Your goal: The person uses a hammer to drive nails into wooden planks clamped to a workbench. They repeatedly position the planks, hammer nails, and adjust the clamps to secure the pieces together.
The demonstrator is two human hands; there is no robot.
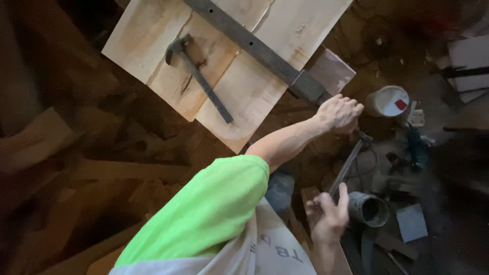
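A: Where are the hands?

B: The left hand (338, 113) reaches out past the end of the clamp (257, 48), a long dark metal bar lying slantwise across the boards (254, 91). Its fingers are curled into a fist around something at the clamp's end, above a thin rod (349, 165); what exactly they hold is hidden by the knuckles.

A: And the right?

B: The right hand (328, 214) hangs lower, near the bottom of the rod, fingers loosely spread and holding nothing.

A: Any containers?

B: Two. A white tub (389, 101) stands on the floor just right of the left hand, with a lid on it bearing a red patch, so its contents cannot be seen. A grey pipe (369, 209) lies just right of the right hand, its open mouth dark; I cannot tell if anything is inside.

A: What else is on the boards?

B: A hammer (196, 74) lies flat, head toward the upper left, well apart from both hands and left of the clamp. The floor around is dim, strewn with wood offcuts.
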